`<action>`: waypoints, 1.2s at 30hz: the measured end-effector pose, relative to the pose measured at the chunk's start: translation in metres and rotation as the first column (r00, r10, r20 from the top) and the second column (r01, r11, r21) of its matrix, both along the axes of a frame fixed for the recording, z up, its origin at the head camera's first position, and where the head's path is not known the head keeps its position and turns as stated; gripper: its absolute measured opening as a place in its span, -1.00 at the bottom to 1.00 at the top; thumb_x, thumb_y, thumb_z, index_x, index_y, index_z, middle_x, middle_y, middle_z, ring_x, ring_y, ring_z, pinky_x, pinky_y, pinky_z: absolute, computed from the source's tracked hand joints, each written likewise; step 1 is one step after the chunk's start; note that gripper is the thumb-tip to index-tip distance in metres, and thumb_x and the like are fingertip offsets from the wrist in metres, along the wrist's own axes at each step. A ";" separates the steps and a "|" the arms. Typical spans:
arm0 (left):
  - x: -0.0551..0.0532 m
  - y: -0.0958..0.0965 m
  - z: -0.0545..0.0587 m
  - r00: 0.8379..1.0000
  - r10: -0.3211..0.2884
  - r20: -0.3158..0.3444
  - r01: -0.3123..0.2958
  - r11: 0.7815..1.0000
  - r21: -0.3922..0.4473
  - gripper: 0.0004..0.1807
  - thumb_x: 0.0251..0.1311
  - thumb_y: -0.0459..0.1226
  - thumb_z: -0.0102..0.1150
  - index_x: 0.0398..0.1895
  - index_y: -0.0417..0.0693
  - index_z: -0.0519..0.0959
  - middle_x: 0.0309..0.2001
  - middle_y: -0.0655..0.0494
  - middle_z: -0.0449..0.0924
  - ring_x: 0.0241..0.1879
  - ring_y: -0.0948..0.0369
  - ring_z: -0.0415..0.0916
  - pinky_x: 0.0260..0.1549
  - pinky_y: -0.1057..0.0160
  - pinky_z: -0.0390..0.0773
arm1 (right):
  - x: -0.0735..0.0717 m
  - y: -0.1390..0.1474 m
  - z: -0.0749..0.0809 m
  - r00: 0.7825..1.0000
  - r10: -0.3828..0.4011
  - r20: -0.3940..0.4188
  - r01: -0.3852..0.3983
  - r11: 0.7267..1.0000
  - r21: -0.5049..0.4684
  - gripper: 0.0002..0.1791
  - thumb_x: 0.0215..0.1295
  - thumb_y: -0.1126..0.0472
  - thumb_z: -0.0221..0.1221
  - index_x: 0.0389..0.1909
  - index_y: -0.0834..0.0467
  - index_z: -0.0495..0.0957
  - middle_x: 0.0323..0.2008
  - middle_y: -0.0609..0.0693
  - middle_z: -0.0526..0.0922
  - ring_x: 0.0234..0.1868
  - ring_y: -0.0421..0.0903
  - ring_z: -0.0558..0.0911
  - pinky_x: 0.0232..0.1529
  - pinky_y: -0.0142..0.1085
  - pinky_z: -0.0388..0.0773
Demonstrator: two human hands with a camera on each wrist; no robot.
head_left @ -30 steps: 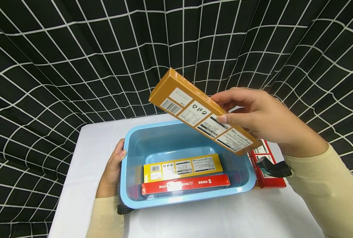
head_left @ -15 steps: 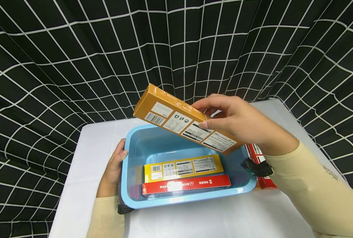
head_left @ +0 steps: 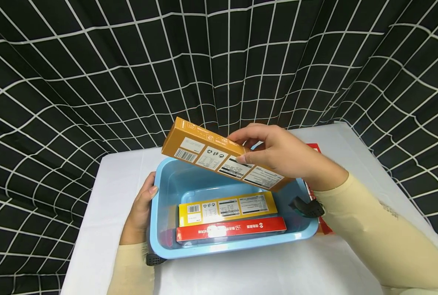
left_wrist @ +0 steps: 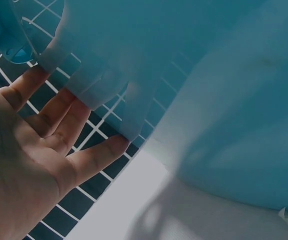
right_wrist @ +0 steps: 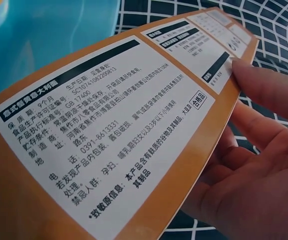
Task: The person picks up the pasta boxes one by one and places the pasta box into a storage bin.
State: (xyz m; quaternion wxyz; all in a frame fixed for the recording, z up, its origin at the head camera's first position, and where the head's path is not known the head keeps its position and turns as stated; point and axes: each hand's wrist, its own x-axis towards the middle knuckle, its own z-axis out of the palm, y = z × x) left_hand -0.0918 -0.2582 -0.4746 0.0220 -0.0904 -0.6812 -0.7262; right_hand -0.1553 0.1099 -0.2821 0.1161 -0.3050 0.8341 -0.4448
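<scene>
Orange box (head_left: pixel 211 152): above the blue tub (head_left: pixel 237 246), long axis slanting down rightward, upper end left of the right hand (head_left: pixel 278 151).
Right hand: nearer; pinches it near the middle.
Left hand (head_left: pixel 139 205): fingers spread, touching the tub's left end.
Inside: yellow box (head_left: pixel 229 209) beside red box (head_left: pixel 237 228).

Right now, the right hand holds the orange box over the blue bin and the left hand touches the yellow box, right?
Not quite: the left hand touches the outside of the blue bin, not the yellow box, as the head view shows. The right hand does hold the orange box over the blue bin.
</scene>
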 end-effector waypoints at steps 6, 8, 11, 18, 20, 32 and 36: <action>0.001 0.000 -0.001 1.000 0.014 0.010 -0.014 1.000 -0.009 -0.41 0.42 -0.06 -0.15 0.43 -0.08 0.42 0.22 -0.24 0.50 0.12 -0.16 0.49 -0.04 -0.05 0.68 | -0.003 -0.008 -0.005 1.000 0.007 -0.005 -0.007 1.000 0.019 -0.48 0.42 0.36 0.38 0.36 -0.01 0.69 0.07 -0.07 0.64 0.02 0.04 0.63 -0.12 -0.01 0.70; 0.001 0.001 -0.001 1.000 0.012 0.011 -0.012 1.000 -0.007 -0.41 0.43 -0.06 -0.15 0.43 -0.08 0.42 0.22 -0.23 0.49 0.12 -0.15 0.49 -0.04 -0.05 0.68 | -0.003 -0.011 -0.007 1.000 0.007 -0.011 -0.007 1.000 0.024 -0.48 0.42 0.36 0.39 0.36 -0.01 0.69 0.07 -0.08 0.64 0.03 0.03 0.63 -0.11 -0.01 0.70; 0.000 0.001 -0.001 1.000 0.005 0.013 -0.005 1.000 0.001 -0.42 0.43 -0.06 -0.15 0.43 -0.09 0.41 0.22 -0.24 0.49 0.11 -0.14 0.49 -0.05 -0.04 0.68 | -0.005 -0.015 -0.011 1.000 0.016 -0.009 -0.015 1.000 0.027 -0.47 0.42 0.36 0.39 0.38 0.01 0.68 0.08 -0.08 0.64 0.03 0.03 0.62 -0.10 0.00 0.69; 0.000 0.002 0.000 1.000 -0.002 0.026 0.002 1.000 0.015 -0.43 0.43 -0.06 -0.15 0.42 -0.07 0.41 0.22 -0.25 0.48 0.08 -0.12 0.52 -0.08 -0.02 0.70 | -0.010 -0.022 -0.022 0.999 0.032 0.003 -0.032 0.999 0.040 -0.50 0.40 0.37 0.42 0.33 0.06 0.70 0.08 -0.04 0.65 0.04 0.05 0.61 -0.07 0.00 0.68; 0.000 0.002 0.000 1.000 -0.001 0.024 0.001 1.000 0.016 -0.43 0.43 -0.06 -0.16 0.42 -0.06 0.41 0.22 -0.25 0.49 0.08 -0.09 0.53 -0.07 0.00 0.69 | -0.011 -0.024 -0.024 0.999 0.033 0.001 -0.033 0.998 0.048 -0.51 0.40 0.36 0.43 0.32 0.06 0.71 0.07 -0.05 0.66 0.04 0.05 0.61 -0.08 -0.01 0.69; 0.001 0.000 0.001 0.999 -0.011 0.031 0.011 1.000 0.006 -0.44 0.43 -0.05 -0.17 0.44 0.04 0.41 0.33 -0.26 0.43 0.17 -0.17 0.48 0.00 -0.01 0.67 | -0.017 -0.034 -0.037 0.998 0.049 0.029 -0.052 0.993 0.107 -0.52 0.40 0.33 0.44 0.32 0.08 0.71 0.12 -0.02 0.64 0.10 0.08 0.59 -0.07 -0.07 0.73; 0.001 0.000 0.001 1.000 -0.020 0.024 0.020 1.000 0.015 -0.43 0.42 -0.06 -0.16 0.45 0.05 0.42 0.35 -0.30 0.42 0.19 -0.17 0.48 0.01 -0.02 0.66 | -0.020 -0.035 -0.043 0.998 0.060 0.023 -0.062 0.991 0.118 -0.52 0.39 0.37 0.43 0.30 0.11 0.71 0.09 0.00 0.64 0.09 0.07 0.58 -0.05 -0.06 0.72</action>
